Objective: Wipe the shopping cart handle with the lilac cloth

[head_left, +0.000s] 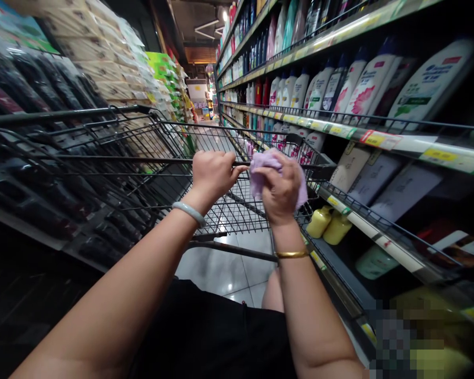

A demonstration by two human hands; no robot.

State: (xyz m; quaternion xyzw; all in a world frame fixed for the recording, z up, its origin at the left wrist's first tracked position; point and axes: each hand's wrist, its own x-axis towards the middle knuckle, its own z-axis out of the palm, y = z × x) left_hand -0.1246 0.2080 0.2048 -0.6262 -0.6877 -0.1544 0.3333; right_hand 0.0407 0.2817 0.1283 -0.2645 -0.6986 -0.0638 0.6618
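Note:
A dark wire shopping cart [237, 210] stands in front of me. My left hand [213, 172] is wrapped round a thin dark bar of the cart, its thumb pointing right. Just to the right, my right hand [282, 187] presses a light purple cloth [260, 163] against the same bar, the fingers bunched round the cloth. The bar under the cloth is hidden. A pale bangle [189, 213] circles my left wrist, and a gold bangle [292, 255] my right one.
Shelves of shampoo bottles [369, 84] run along the right, close to the cart, with yellow bottles [327, 225] lower down. Packaged goods [82, 50] are stacked on the left. A tiled floor [237, 271] shows below the cart, and the aisle stretches ahead.

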